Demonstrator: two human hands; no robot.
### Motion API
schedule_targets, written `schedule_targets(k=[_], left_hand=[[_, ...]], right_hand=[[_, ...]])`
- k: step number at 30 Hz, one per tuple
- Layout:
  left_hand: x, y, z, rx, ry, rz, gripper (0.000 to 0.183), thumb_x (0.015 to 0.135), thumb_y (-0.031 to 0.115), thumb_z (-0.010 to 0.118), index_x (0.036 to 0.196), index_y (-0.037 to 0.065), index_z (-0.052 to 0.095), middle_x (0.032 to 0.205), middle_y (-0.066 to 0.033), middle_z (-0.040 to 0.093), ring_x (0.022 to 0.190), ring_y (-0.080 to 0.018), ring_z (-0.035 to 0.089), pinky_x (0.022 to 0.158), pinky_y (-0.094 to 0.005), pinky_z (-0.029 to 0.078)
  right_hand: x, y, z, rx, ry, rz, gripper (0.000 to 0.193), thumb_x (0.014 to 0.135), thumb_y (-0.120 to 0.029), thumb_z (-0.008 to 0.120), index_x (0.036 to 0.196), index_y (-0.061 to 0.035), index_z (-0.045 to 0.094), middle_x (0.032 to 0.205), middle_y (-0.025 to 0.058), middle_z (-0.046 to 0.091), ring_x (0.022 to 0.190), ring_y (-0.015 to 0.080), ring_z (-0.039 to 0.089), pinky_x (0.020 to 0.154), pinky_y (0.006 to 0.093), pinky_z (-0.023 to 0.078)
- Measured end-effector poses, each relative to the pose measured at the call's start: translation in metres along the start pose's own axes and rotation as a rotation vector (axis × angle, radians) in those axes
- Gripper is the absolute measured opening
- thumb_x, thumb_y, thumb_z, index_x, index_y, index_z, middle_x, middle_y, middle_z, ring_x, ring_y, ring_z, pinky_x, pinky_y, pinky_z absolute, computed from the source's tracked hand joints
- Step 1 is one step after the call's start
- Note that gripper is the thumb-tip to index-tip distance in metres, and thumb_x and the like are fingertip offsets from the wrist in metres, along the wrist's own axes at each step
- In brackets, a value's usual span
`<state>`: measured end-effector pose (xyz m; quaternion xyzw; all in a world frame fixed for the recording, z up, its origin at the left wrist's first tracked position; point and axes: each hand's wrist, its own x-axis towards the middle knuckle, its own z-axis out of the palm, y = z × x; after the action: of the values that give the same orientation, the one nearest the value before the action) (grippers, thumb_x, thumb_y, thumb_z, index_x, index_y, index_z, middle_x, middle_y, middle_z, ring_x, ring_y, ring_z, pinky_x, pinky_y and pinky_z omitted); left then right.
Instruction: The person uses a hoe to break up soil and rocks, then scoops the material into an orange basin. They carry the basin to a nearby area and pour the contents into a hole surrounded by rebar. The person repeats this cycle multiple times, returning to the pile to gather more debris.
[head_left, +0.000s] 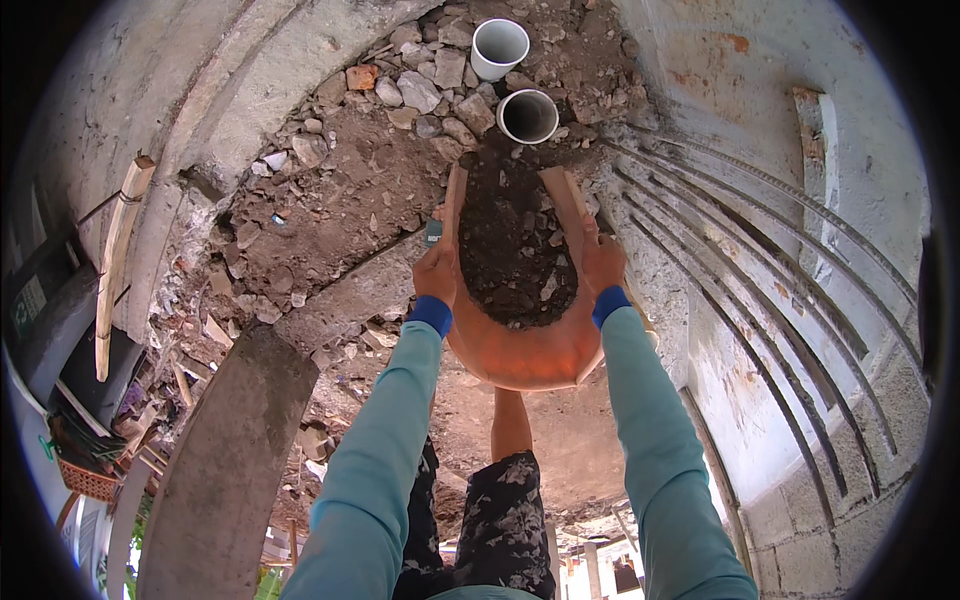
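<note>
An orange scoop-shaped dirt pan (pixel 525 355) is in front of my legs, its mouth facing away from me. Dark soil (pixel 515 240) mixed with small stones fills it. My left hand (pixel 436 273) is closed on its left side wall, and my right hand (pixel 603 262) grips the right wall. Just beyond the pan's mouth is the nearer grey pipe end (pixel 527 117), its round opening turned up. A second pale pipe end (pixel 500 50) stands farther off, among the rubble.
Broken stones (pixel 420 90) and loose earth (pixel 350 170) cover the ground ahead. Several long steel rods (pixel 760 240) project along the right wall. A concrete beam (pixel 225 450) lies at the left, and a wooden stick (pixel 122 265) stands near the left wall.
</note>
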<state>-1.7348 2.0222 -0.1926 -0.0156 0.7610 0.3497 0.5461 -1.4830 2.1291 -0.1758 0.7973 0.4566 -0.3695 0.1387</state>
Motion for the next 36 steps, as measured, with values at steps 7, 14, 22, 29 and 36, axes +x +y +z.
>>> schedule_targets(k=[7, 14, 22, 29, 36], left_hand=[[0.014, 0.055, -0.033, 0.077, 0.014, 0.059, 0.017, 0.095, 0.019, 0.060, 0.098, 0.006, 0.071, 0.065, 0.0053, 0.048, 0.058, -0.0049, 0.044, 0.049, -0.0234, 0.036], [0.066, 0.122, -0.078, 0.350, 0.000, 0.163, 0.025, 0.094, 0.021, 0.061, 0.100, -0.002, 0.070, 0.074, 0.0036, 0.056, 0.070, -0.0075, 0.048, 0.064, -0.0268, 0.041], [0.148, 0.240, -0.072, 0.733, -0.112, 0.311, 0.028, 0.089, 0.025, 0.064, 0.105, 0.004, 0.071, 0.068, -0.0013, 0.057, 0.061, -0.0109, 0.050, 0.059, -0.0295, 0.043], [0.154, 0.299, -0.026, 0.942, -0.169, 0.292, 0.026, 0.088, 0.024, 0.065, 0.105, 0.004, 0.072, 0.066, -0.0034, 0.057, 0.060, -0.0099, 0.051, 0.058, -0.0299, 0.043], [0.180, 0.313, -0.044, 0.861, -0.165, 0.346, 0.026, 0.090, 0.027, 0.065, 0.100, 0.005, 0.073, 0.066, -0.0014, 0.057, 0.055, -0.0098, 0.049, 0.053, -0.0292, 0.042]], right_hand=[[0.007, -0.025, 0.018, 0.182, 0.037, 0.006, 0.079, 0.094, -0.066, 0.037, 0.092, 0.0055, 0.069, 0.086, 0.0289, 0.066, 0.088, 0.0438, 0.062, 0.081, 0.0479, 0.046], [0.009, -0.060, 0.070, 0.374, -0.061, 0.175, 0.078, 0.092, -0.069, 0.041, 0.072, 0.0037, 0.061, 0.064, 0.0147, 0.059, 0.060, 0.0291, 0.056, 0.058, 0.0428, 0.045], [-0.018, -0.140, 0.061, 1.072, -0.334, 0.555, 0.066, 0.091, -0.071, 0.040, 0.075, -0.0079, 0.052, 0.054, -0.0011, 0.037, 0.043, 0.0151, 0.033, 0.039, 0.0324, 0.028], [-0.033, -0.166, 0.059, 1.323, -0.318, 0.825, 0.058, 0.091, -0.068, 0.043, 0.067, -0.0157, 0.045, 0.050, -0.0055, 0.032, 0.039, 0.0110, 0.026, 0.038, 0.0288, 0.020], [-0.041, -0.185, 0.061, 1.423, -0.313, 0.855, 0.062, 0.088, -0.073, 0.044, 0.066, -0.0148, 0.044, 0.051, -0.0056, 0.032, 0.040, 0.0108, 0.028, 0.038, 0.0273, 0.022]])
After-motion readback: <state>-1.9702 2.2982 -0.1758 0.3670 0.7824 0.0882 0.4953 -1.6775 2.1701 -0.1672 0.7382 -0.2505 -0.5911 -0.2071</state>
